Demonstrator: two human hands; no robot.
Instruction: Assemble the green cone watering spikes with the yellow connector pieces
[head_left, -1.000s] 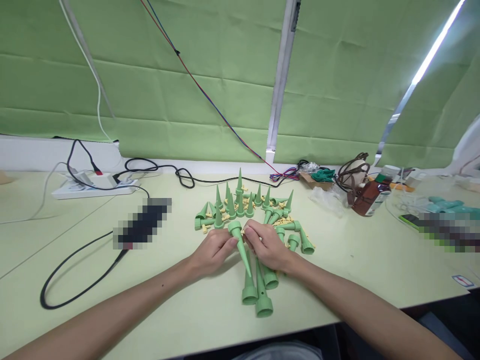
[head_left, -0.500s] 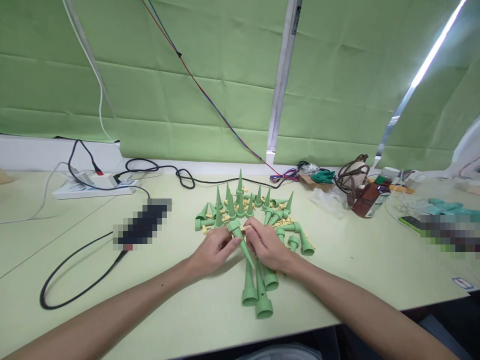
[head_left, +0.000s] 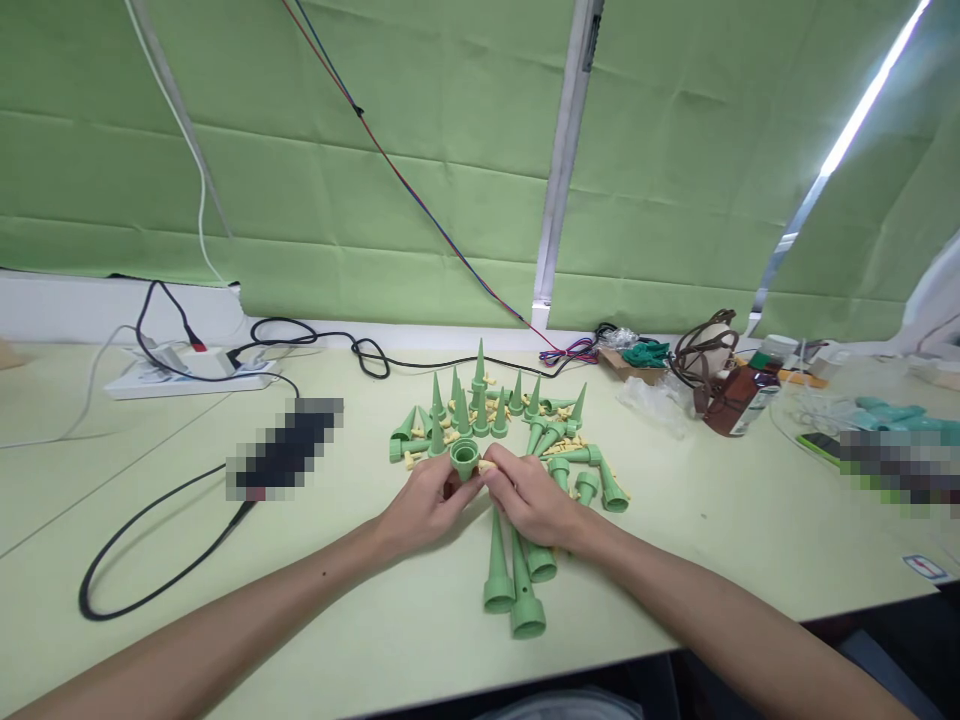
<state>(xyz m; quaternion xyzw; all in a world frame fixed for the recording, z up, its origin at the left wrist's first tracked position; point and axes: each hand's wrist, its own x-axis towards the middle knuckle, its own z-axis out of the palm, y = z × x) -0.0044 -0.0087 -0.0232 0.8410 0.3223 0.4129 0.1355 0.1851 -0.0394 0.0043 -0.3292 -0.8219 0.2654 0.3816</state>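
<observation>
My left hand (head_left: 421, 508) is closed around a green plant watering spike (head_left: 465, 457), whose hollow round mouth faces up toward me. The rest of that spike is hidden by my fingers. At the spike's right side, a small yellow valve (head_left: 486, 466) shows between it and my right hand (head_left: 538, 497), with thumb and fingers pinched on it. Whether the valve is inside the spike's side hole I cannot tell. Several green spikes (head_left: 528, 612) lie just below my right hand, wide ends toward me. Behind my hands stand several more spikes (head_left: 481, 372), points up, among scattered yellow valves.
A dark pixelated device (head_left: 285, 450) with a black cable lies left, near a white power strip (head_left: 191, 378). To the right are a clear plastic bag (head_left: 652, 402), a brown bottle (head_left: 742, 398) and a green-edged phone (head_left: 821, 450). The table's front edge runs below my arms.
The spike in my left hand has turned: its tip pointed down toward me before, and now its open mouth faces me. My right hand has shifted slightly, staying beside it.
</observation>
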